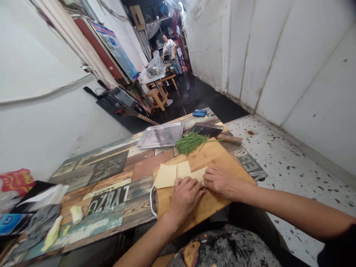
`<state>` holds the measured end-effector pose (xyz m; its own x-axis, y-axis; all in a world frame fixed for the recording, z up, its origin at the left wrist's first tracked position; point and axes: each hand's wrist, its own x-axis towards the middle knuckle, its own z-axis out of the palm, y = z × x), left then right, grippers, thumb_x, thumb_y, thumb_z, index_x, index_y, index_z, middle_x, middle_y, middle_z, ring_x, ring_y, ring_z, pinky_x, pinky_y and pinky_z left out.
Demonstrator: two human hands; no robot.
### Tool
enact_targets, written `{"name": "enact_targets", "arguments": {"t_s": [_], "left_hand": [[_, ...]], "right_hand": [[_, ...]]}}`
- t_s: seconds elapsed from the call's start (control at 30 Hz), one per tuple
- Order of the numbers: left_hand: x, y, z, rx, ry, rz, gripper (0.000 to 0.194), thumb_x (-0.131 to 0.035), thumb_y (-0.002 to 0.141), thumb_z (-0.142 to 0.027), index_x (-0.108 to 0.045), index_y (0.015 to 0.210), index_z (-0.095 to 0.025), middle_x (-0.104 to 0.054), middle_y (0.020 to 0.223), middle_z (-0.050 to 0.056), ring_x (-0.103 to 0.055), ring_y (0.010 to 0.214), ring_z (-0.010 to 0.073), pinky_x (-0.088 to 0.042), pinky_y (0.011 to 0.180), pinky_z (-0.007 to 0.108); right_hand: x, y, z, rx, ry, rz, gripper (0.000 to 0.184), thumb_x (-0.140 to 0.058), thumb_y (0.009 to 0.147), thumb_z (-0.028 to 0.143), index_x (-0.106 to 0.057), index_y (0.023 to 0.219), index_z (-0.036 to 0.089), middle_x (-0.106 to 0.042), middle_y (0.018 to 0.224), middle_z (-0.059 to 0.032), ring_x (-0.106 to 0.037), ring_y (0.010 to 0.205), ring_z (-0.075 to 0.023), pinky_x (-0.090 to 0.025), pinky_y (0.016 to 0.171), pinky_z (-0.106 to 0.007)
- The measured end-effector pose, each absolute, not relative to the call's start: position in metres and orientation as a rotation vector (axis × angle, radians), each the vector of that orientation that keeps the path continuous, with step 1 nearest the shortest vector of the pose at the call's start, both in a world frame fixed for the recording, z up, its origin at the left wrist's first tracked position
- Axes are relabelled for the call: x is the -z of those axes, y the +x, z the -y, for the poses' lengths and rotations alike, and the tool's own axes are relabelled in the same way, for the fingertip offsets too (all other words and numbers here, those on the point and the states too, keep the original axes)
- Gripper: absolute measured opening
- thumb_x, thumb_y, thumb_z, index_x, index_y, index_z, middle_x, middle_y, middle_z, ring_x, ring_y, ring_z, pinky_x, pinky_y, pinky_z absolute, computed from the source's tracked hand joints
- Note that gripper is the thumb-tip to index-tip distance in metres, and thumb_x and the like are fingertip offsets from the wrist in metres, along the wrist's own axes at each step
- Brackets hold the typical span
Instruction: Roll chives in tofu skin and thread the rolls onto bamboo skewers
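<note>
Left hand point(187, 193) and right hand point(221, 182) clamp the pale sheet point(199, 173) along its near edge.

Looks like small eatery: tan rectangular wooden cutting board point(224, 157) under hands point(187, 194) point(221, 181); orange-brown square stools point(154, 92), person point(170, 54) in checked apron point(169, 48) beyond.

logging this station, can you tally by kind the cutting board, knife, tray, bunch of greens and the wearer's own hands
Cutting board: 1
Knife: 1
Tray: 1
Bunch of greens: 1
Hands (left hand, right hand): 2
Total: 6
The pale sheets are partly hidden by the hands, so they stay uncounted.
</note>
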<state>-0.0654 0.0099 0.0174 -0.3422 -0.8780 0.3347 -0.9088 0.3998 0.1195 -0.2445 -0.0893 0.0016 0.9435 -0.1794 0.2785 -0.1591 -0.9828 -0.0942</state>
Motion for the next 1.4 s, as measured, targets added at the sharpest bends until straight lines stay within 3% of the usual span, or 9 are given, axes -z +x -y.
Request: {"name": "enact_targets", "arguments": {"t_s": [0.07,0.2,0.4,0.57,0.77,0.9,1.07,1.4], "left_hand": [[-0.019,-0.066,-0.009,-0.079,1.579,2.307,0.015,-0.052,0.094,-0.028,-0.064,0.089,-0.021,-0.064,0.093,0.003,-0.050,0.090,0.0180,-0.027,0.077,0.035],[-0.018,-0.067,-0.005,0.038,1.620,2.299,0.022,-0.048,0.096,-0.023,-0.063,0.080,-0.018,-0.061,0.080,0.003,-0.049,0.081,0.0170,-0.027,0.073,0.034],[-0.019,-0.064,0.003,0.243,1.606,2.251,0.025,-0.050,0.095,-0.024,-0.065,0.076,-0.017,-0.061,0.076,0.002,-0.048,0.077,0.0155,-0.027,0.072,0.033],[-0.018,-0.065,-0.001,0.121,1.662,2.219,0.021,-0.053,0.093,-0.024,-0.067,0.078,-0.019,-0.062,0.083,0.003,-0.049,0.083,0.0172,-0.026,0.071,0.033],[-0.011,-0.064,-0.004,0.084,1.627,2.218,0.021,-0.048,0.095,-0.022,-0.067,0.087,-0.018,-0.062,0.077,0.003,-0.050,0.077,0.0168,-0.029,0.071,0.032],[-0.018,-0.055,0.009,0.307,1.630,2.228,0.019,-0.055,0.092,-0.025,-0.068,0.080,-0.019,-0.065,0.074,0.002,-0.054,0.074,0.0155,-0.032,0.071,0.031],[-0.027,-0.050,0.023,0.552,1.666,2.235,0.016,-0.058,0.089,-0.023,-0.070,0.078,-0.022,-0.068,0.073,0.000,-0.058,0.073,0.0148,-0.033,0.073,0.030],[-0.017,-0.055,0.005,0.080,1.642,2.331,0.024,-0.045,0.096,-0.022,-0.069,0.091,-0.021,-0.064,0.082,0.004,-0.051,0.080,0.0176,-0.028,0.073,0.034]], "right_hand": [[-0.004,-0.245,0.087,0.435,-2.991,-0.337,0.024,-0.049,0.097,0.025,-0.059,0.078,0.015,-0.055,0.087,-0.0049,-0.038,0.081,-0.0180,-0.028,0.068,-0.034],[-0.012,-0.247,0.083,0.392,-2.930,-0.509,0.026,-0.045,0.098,0.022,-0.059,0.077,0.015,-0.054,0.087,-0.0054,-0.041,0.081,-0.0180,-0.030,0.070,-0.034],[-0.016,-0.251,0.080,0.360,-3.100,-0.392,0.018,-0.044,0.097,0.019,-0.061,0.095,0.012,-0.056,0.087,-0.0067,-0.043,0.079,-0.0196,-0.033,0.070,-0.033],[-0.018,-0.246,0.082,0.286,-3.113,-0.321,0.020,-0.046,0.095,0.017,-0.062,0.086,0.010,-0.058,0.084,-0.0078,-0.044,0.079,-0.0200,-0.034,0.069,-0.034],[-0.020,-0.239,0.088,0.225,-2.926,-0.534,0.027,-0.044,0.096,0.017,-0.063,0.077,0.013,-0.058,0.085,-0.0067,-0.045,0.078,-0.0173,-0.031,0.066,-0.031],[-0.017,-0.239,0.098,0.236,-2.813,-0.487,0.030,-0.047,0.094,0.019,-0.064,0.070,0.013,-0.056,0.072,-0.0043,-0.042,0.066,-0.0139,-0.027,0.060,-0.029],[-0.022,-0.243,0.105,0.252,-2.673,-0.460,0.022,-0.049,0.093,0.019,-0.065,0.080,0.012,-0.058,0.074,-0.0041,-0.044,0.067,-0.0123,-0.028,0.061,-0.026],[-0.028,-0.239,0.114,0.231,-2.568,-0.388,0.018,-0.054,0.085,0.010,-0.062,0.069,0.012,-0.057,0.069,-0.0020,-0.046,0.065,-0.0110,-0.032,0.063,-0.023]]}}
